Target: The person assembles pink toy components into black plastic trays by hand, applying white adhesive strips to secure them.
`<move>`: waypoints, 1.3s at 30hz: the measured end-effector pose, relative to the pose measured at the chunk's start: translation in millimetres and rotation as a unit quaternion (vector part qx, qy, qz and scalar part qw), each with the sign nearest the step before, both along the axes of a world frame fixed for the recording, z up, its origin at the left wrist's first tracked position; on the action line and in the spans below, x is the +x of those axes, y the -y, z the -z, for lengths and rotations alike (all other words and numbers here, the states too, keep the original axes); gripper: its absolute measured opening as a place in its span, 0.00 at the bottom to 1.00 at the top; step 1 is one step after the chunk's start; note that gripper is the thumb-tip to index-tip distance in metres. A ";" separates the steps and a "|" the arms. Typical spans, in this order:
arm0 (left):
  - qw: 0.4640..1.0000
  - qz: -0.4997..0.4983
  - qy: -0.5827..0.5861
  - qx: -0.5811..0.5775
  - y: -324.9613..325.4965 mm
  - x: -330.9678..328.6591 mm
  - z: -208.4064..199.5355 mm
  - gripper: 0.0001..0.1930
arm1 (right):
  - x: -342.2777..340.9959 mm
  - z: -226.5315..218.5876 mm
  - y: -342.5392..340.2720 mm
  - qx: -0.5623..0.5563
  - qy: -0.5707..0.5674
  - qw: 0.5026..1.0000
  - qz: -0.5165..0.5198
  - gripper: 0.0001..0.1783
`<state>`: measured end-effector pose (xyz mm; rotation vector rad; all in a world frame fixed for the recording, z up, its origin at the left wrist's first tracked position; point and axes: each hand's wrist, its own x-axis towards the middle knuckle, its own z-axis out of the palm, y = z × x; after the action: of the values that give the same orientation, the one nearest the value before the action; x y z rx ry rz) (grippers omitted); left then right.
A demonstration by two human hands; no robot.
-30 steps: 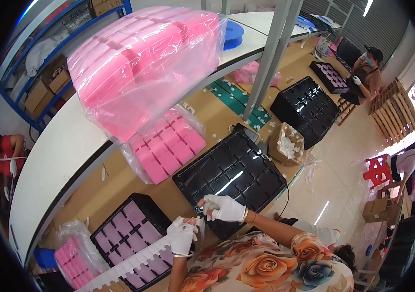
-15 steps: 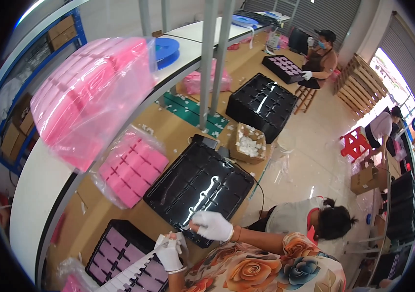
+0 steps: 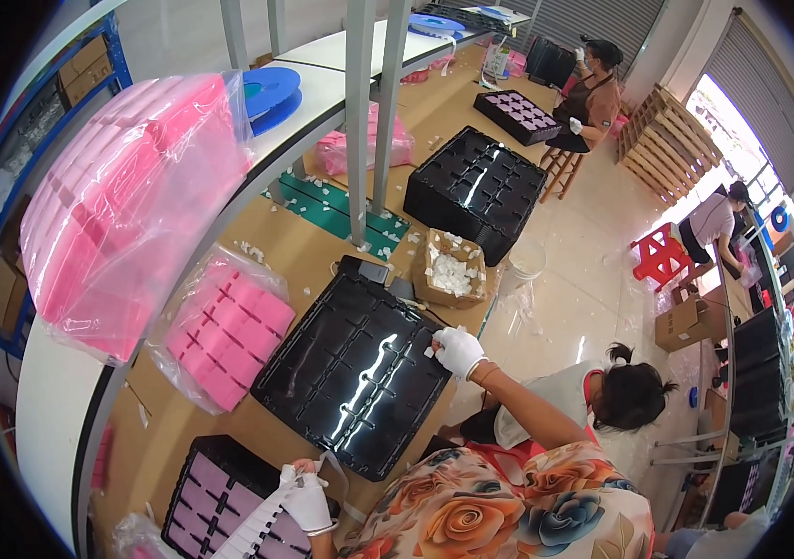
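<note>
My left hand [image 3: 307, 501], in a white glove, is closed on a long white strip [image 3: 246, 528] with notched edges. The strip hangs down across a black tray [image 3: 206, 445] whose compartments hold pale purple foam blocks. A narrow loose tail of the strip curls up beside my wrist. My right hand [image 3: 460, 353], also gloved, has its fingers pinched at the right edge of a glossy black tray stack [image 3: 322, 373]. A small white scrap [image 3: 431, 348] shows at its fingertips.
A cardboard box [image 3: 429, 293] of white scraps stands beyond my right hand. Bagged pink foam [image 3: 229, 331] lies left of the stack; a larger pink bag [image 3: 136, 205] rests on the shelf. Metal posts [image 3: 358, 121] rise behind. A co-worker [image 3: 625, 396] sits close on the right.
My right hand has moved away from my left, up and right to the stack's far right edge. My left hand has dropped slightly with the strip. The whole view has shifted a little.
</note>
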<state>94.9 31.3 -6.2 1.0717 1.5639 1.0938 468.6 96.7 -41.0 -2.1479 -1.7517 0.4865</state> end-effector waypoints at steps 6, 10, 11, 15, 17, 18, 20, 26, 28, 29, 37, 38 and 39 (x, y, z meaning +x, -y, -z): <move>0.999 0.019 -0.017 -0.020 -3.9 2.6 -4.9 0.06 | 5.2 6.2 -7.6 -0.044 0.033 0.998 -0.019 0.06; 0.999 0.024 -0.009 -0.031 -6.7 4.9 -8.5 0.06 | 7.5 4.9 -13.8 -0.065 0.073 0.993 -0.060 0.08; 0.999 0.025 -0.013 -0.032 -7.1 5.6 -10.0 0.06 | 5.3 3.3 -13.8 -0.067 0.074 0.993 -0.061 0.08; 0.999 0.019 0.008 -0.032 -8.3 6.1 -11.8 0.06 | -5.6 1.1 -13.3 -0.048 0.120 0.988 -0.091 0.08; 0.999 0.019 0.004 -0.025 -8.8 6.7 -15.5 0.07 | -11.0 5.6 -13.9 -0.055 0.125 0.988 -0.077 0.07; 0.999 0.021 0.006 -0.025 -7.9 5.9 -14.9 0.07 | -14.4 8.7 -15.3 -0.046 0.154 0.983 -0.086 0.07; 0.999 0.029 -0.010 -0.024 -9.7 3.1 -11.8 0.07 | -22.7 4.6 -12.8 -0.017 0.189 0.972 -0.136 0.07; 0.997 0.051 -0.033 -0.043 -7.5 -13.0 0.4 0.07 | -21.6 8.7 10.0 0.045 0.098 0.993 -0.054 0.05; 0.998 0.045 -0.038 -0.033 -4.9 -13.1 -0.6 0.07 | -19.6 9.2 8.6 0.039 0.092 0.995 -0.028 0.05; 0.998 0.041 -0.043 -0.024 -4.5 -12.6 -1.3 0.07 | -17.4 8.7 7.1 0.033 0.086 0.996 0.000 0.06; 0.996 0.044 -0.071 -0.032 -2.9 -10.0 -7.1 0.09 | -7.3 0.1 -8.4 -0.027 0.070 0.997 -0.010 0.06; 0.996 0.045 -0.063 -0.035 -2.7 -8.7 -7.9 0.09 | -9.8 0.4 -7.6 -0.029 0.070 0.997 -0.008 0.06; 0.996 0.048 -0.062 -0.036 -2.7 -8.2 -7.3 0.09 | -14.4 1.5 -7.4 -0.028 0.099 0.994 -0.030 0.06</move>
<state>86.8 33.9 1.1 1.1716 1.6198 0.9151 454.3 104.1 -42.6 -2.2552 -1.9348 0.3509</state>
